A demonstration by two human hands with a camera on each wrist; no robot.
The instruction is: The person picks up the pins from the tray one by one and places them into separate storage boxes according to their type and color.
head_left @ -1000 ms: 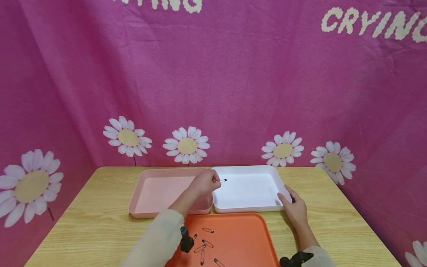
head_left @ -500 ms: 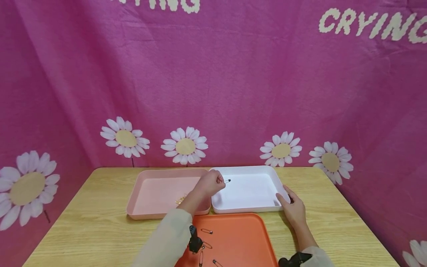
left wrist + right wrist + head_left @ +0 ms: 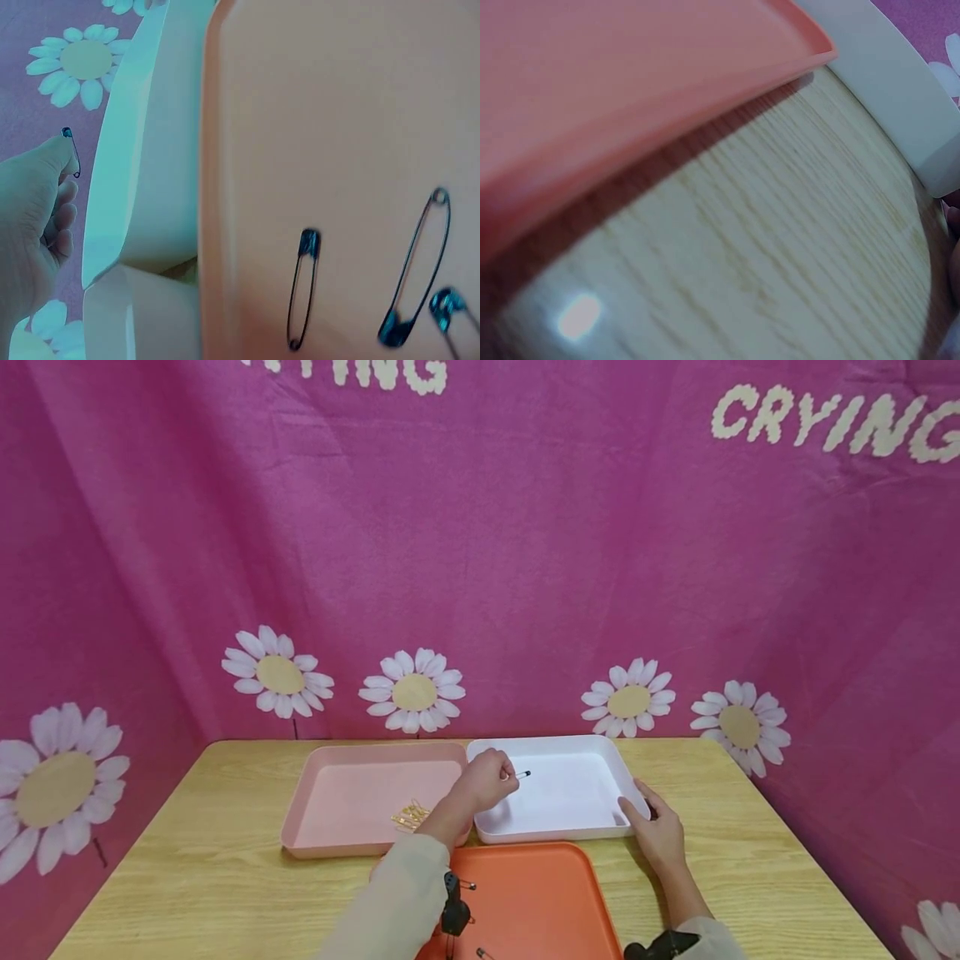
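Head view, lower centre: left hand (image 3: 486, 781) pinching 1 small dark-headed metal safety pin (image 3: 522, 774) above shallow white plastic tray (image 3: 600, 749), right hand (image 3: 654, 831) relaxed, resting on tray's right corner.

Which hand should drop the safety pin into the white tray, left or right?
Left. The left hand already pinches the safety pin above the white tray, so it likely only needs to let go. The right hand rests on the tray's near right corner, steadying it.
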